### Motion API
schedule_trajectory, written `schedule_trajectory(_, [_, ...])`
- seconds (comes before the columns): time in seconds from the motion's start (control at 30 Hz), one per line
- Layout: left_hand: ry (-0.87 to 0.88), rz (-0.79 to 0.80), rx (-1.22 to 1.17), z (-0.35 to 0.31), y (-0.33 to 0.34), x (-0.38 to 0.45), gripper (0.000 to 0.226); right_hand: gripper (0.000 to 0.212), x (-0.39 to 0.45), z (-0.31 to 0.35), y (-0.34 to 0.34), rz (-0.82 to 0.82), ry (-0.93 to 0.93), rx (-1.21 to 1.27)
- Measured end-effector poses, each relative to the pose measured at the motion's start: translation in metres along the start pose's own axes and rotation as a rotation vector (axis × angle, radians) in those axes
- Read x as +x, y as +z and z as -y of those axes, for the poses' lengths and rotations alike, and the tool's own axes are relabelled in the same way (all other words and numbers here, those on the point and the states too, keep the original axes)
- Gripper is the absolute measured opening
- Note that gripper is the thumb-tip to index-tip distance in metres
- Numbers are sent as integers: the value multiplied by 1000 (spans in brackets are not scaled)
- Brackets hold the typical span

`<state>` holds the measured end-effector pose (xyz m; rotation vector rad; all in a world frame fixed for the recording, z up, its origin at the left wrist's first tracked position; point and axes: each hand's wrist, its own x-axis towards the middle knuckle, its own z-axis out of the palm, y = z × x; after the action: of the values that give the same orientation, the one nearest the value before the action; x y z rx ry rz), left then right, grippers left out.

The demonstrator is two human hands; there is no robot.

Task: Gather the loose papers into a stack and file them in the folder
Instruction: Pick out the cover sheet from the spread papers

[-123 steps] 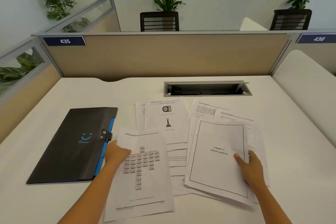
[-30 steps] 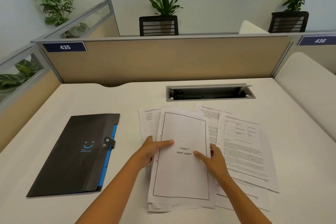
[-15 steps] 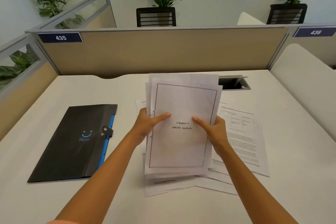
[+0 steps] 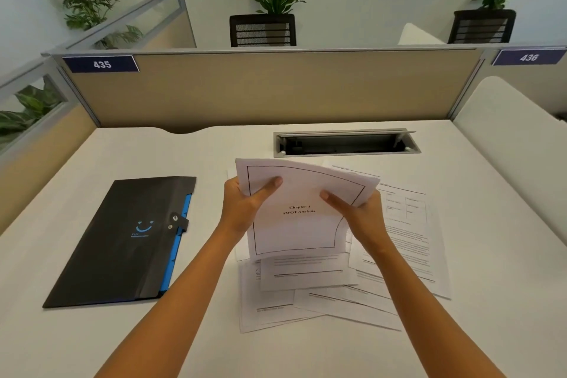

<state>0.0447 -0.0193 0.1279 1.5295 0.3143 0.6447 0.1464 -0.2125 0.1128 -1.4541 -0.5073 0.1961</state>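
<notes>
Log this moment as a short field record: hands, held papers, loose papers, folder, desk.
left hand: grips the left edge of the held bundle, thumb across the front page
right hand: grips the right edge, thumb on the front
held bundle: several sheets, lifted and bowed, front page reads "Chapter 4 SWOT Analysis"
loose papers: flat on the desk, fanned and overlapping, below and right of the bundle
folder: black, shut with a snap tab, flat at the left, apart from the papers
desk: white, cable tray open at the back
</notes>
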Motion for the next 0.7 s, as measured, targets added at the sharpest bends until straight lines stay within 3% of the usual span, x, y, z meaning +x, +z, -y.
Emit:
schedule_trajectory(0.27, [17, -40, -19, -5, 1, 1, 30, 31, -1, 2, 3, 16, 14, 26])
schedule_trajectory(0.4, [-21, -36, -34, 8, 0, -8, 25, 32, -12, -13, 3, 68, 45, -14])
schedule_trajectory(0.53, [-66, -58, -83, 17, 0, -14, 43, 33, -22, -31, 3, 77, 71, -69])
schedule_trajectory(0.7, [-69, -51, -88, 19, -2, -17, 45, 33, -25, -40, 5, 72, 76, -80])
